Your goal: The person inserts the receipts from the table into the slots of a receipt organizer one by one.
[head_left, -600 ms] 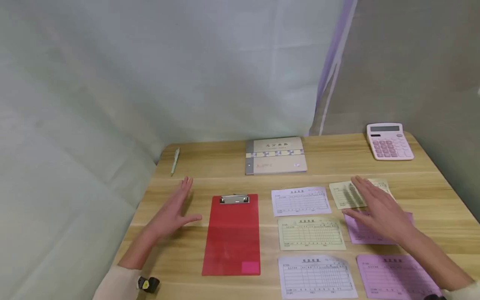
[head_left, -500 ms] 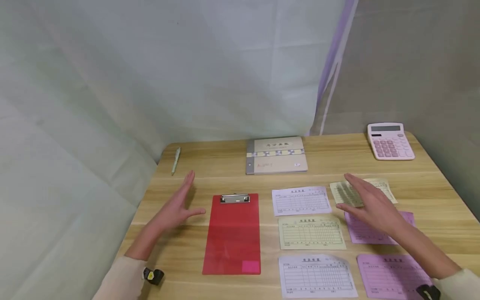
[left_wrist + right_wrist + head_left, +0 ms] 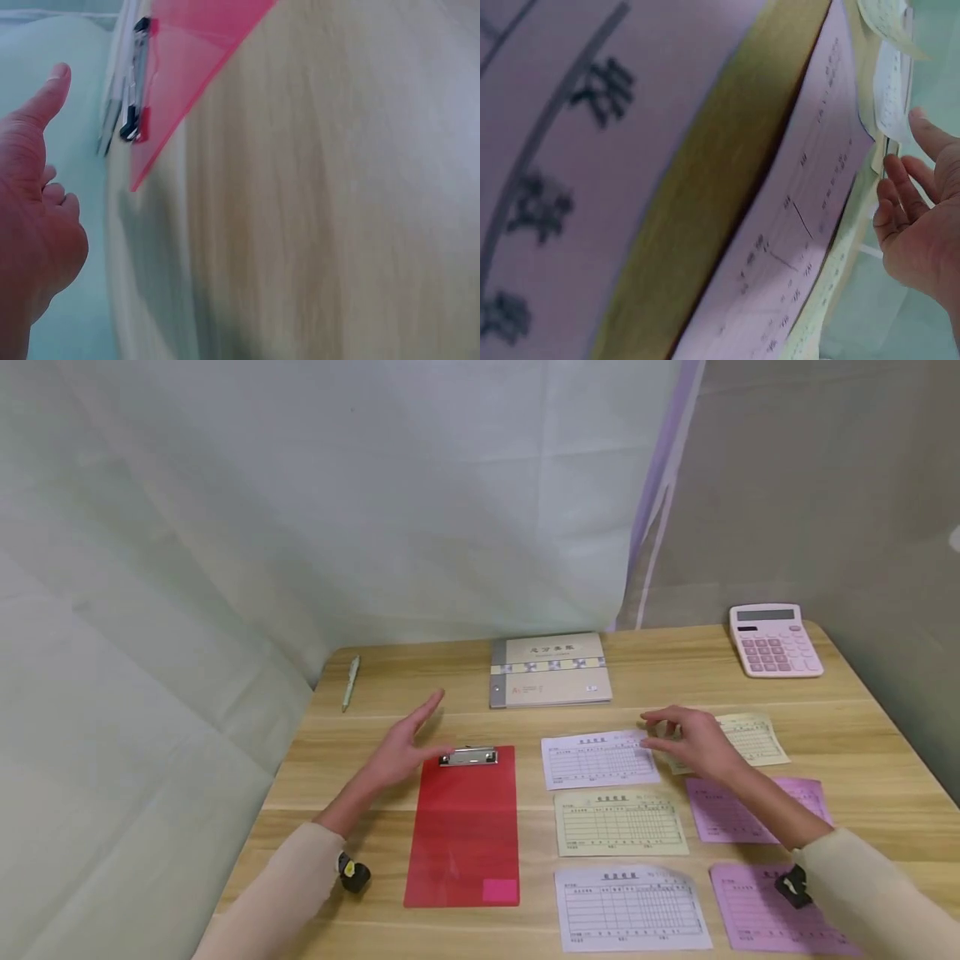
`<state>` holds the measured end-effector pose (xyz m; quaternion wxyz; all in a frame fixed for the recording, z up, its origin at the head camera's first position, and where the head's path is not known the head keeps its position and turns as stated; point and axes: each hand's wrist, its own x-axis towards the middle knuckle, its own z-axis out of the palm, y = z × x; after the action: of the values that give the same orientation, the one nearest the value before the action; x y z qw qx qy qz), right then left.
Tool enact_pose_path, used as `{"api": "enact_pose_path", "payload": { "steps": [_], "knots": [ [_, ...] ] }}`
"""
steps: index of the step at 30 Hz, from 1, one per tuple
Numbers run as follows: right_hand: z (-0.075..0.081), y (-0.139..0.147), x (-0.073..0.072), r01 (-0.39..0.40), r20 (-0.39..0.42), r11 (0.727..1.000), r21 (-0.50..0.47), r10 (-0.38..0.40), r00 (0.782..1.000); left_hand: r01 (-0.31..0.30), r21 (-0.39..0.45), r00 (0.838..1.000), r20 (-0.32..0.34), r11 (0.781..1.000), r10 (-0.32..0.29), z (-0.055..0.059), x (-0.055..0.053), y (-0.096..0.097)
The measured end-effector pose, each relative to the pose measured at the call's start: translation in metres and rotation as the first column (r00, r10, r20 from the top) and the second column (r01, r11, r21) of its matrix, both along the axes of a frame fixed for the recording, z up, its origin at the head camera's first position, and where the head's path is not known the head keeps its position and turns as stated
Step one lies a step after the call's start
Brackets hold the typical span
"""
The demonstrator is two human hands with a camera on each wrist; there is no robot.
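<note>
In the head view my left hand (image 3: pixel 396 752) is held over the upper left corner of a red clipboard (image 3: pixel 463 827), fingers extended and thumb tip near the metal clip (image 3: pixel 468 757). The left wrist view shows nothing in that palm. My right hand (image 3: pixel 693 742) is above the upper slips, fingers loosely bent and thumb apart from them. It overlaps a yellow receipt slip (image 3: pixel 753 741), and its fingertips reach the right edge of a white receipt slip (image 3: pixel 596 760). The right wrist view shows this hand holding nothing, with a purple slip (image 3: pixel 795 217) below it.
A yellow slip (image 3: pixel 621 824) and a white slip (image 3: pixel 632 910) lie below the upper white one. Two purple slips, one upper (image 3: pixel 750 810) and one lower (image 3: pixel 772 918), lie to the right. Behind are a pen (image 3: pixel 351 683), an account book (image 3: pixel 551 670) and a pink calculator (image 3: pixel 776 641).
Both hands have moved inward. The left has come rightward and up to the clipboard's clip; the right has gone leftward to the upper white slip, its fingers bending more.
</note>
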<state>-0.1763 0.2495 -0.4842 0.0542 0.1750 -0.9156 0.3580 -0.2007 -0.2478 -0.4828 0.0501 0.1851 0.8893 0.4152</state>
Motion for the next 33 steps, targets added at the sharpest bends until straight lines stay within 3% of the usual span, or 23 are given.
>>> {"api": "enact_pose_path", "payload": {
  "steps": [7,12,18,33],
  "knots": [
    [0.000,-0.011,-0.005,0.041,0.039,0.999,0.035,-0.042,0.998,0.113,0.004,0.993,0.016,0.994,-0.113,-0.013,-0.004,0.015],
    [0.001,-0.016,-0.008,0.052,0.046,0.997,0.057,-0.054,0.997,0.149,-0.035,0.989,0.008,0.988,-0.149,-0.019,-0.004,0.021],
    [0.003,-0.019,-0.009,0.053,0.046,0.998,0.035,-0.055,0.997,0.167,-0.064,0.985,-0.034,0.984,-0.169,-0.023,-0.004,0.022],
    [0.021,-0.030,-0.013,0.012,0.064,0.999,-0.053,-0.008,0.998,0.192,-0.116,0.978,-0.060,0.974,-0.200,-0.021,-0.006,0.019]
  ]
}}
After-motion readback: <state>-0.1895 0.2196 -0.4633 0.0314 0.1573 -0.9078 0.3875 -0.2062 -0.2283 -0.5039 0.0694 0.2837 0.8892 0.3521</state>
